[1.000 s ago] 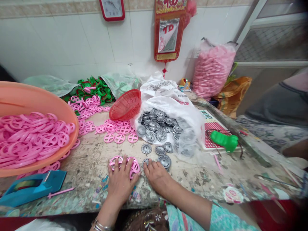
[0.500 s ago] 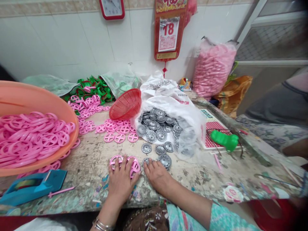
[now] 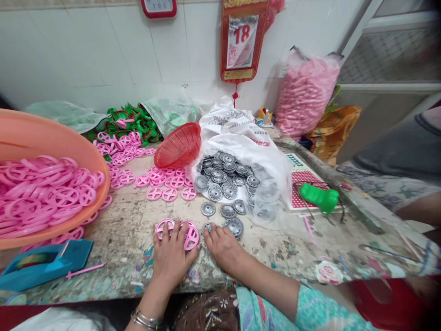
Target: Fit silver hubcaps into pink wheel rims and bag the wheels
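My left hand [image 3: 171,255] lies flat, fingers spread, on two pink spoked wheels [image 3: 190,236] near the table's front edge. Beside it my right hand [image 3: 223,245] rests palm down with its fingertips on a grey metal disc [image 3: 208,227], and another grey disc [image 3: 234,226] lies just beyond. More loose grey discs [image 3: 208,208] lie between my hands and an open white plastic bag [image 3: 241,138] full of grey discs [image 3: 220,177]. Neither hand grips anything.
An orange basin [image 3: 51,142] of pink wheels stands at left, with a blue tape dispenser [image 3: 44,263] below it. A red basket [image 3: 178,146], scattered pink wheels [image 3: 161,184], green parts [image 3: 131,120], a green toy [image 3: 319,197] and a bag of pink parts [image 3: 305,94] surround the bag. Another person sits at right.
My hands hold the same spots on the wheels and disc. The view has tipped down slightly, so everything sits a little higher in the picture.
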### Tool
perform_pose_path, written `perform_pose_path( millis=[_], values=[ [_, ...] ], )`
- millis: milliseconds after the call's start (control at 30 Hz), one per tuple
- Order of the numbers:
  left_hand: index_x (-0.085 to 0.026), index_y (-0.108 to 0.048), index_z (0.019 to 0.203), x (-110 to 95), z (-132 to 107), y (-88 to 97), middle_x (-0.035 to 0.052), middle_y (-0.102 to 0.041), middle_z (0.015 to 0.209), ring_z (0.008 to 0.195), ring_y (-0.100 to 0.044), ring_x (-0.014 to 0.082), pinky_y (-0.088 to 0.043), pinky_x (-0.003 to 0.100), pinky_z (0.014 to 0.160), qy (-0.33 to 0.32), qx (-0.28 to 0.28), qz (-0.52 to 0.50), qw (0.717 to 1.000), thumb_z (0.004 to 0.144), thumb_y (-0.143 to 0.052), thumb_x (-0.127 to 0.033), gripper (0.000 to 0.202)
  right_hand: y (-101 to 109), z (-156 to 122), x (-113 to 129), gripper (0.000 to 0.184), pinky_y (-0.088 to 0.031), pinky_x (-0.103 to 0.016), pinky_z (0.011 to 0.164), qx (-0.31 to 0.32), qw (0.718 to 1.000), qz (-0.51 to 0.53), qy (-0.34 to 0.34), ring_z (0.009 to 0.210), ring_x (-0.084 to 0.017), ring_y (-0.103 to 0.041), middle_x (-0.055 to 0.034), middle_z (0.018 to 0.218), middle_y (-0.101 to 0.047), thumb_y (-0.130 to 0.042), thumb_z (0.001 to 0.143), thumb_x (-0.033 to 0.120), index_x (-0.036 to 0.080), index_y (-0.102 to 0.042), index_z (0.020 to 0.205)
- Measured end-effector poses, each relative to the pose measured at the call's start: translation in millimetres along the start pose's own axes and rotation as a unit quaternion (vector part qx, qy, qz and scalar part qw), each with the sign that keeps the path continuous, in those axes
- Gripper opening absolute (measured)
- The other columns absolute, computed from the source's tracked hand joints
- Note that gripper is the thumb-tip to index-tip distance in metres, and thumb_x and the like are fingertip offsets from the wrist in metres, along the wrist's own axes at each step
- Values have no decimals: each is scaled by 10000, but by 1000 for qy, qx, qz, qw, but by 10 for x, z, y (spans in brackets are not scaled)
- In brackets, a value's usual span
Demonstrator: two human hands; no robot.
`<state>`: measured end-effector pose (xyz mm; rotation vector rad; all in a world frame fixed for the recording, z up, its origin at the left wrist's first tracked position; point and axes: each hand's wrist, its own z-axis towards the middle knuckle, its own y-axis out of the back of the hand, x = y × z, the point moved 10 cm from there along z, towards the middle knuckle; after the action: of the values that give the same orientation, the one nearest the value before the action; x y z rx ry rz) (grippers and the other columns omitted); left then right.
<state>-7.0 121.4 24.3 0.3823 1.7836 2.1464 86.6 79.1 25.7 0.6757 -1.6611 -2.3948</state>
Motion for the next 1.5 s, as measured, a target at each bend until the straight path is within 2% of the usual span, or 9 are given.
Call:
perform_pose_path(
  millis=[367, 633, 1067, 1300, 1500],
  values=[
    [-82, -415, 1352, 14, -21, 14, 139, -471, 1396, 1291, -328, 434, -203, 641, 1030, -12, -43, -10, 999, 803, -458, -512, 698, -15, -15, -3, 391, -439, -411, 762, -1, 1000, 11, -3, 931, -285, -591, -281, 1130, -587, -479, 846, 135, 30, -480, 1222],
    [-74, -448, 1327, 20, -32, -11, 151, -482, 1385, 1300, -315, 440, -204, 648, 1029, -16, -41, -1, 999, 816, -443, -513, 674, -1, -11, -13, 382, -442, -393, 768, 8, 1000, -5, -3, 942, -271, -591, -249, 1139, -598, -466, 851, 142, 59, -488, 1224],
    [-76, -461, 1313, 22, -25, 2, 152, -496, 1372, 1295, -331, 432, -194, 630, 1042, -10, -42, -7, 999, 809, -451, -538, 684, 24, -21, -25, 385, -434, -405, 780, 5, 1000, 27, -7, 954, -276, -585, -274, 1148, -584, -469, 852, 121, 32, -480, 1226],
    [-93, -450, 1320, 30, -33, -4, 146, -493, 1377, 1301, -317, 429, -198, 636, 1039, -8, -37, -17, 999, 814, -455, -524, 665, 22, -6, -1, 377, -456, -386, 728, 27, 999, -11, 16, 894, -270, -608, -263, 1144, -596, -434, 866, 124, 44, -492, 1230],
    [-89, -452, 1312, 67, -63, -4, 150, -483, 1385, 1312, -319, 404, -195, 617, 1055, -5, -53, -38, 998, 820, -449, -529, 659, 39, 15, -64, 376, -462, -383, 750, 41, 999, 23, 17, 921, -263, -602, -248, 1140, -603, -425, 877, 112, 47, -488, 1242]
  ],
)
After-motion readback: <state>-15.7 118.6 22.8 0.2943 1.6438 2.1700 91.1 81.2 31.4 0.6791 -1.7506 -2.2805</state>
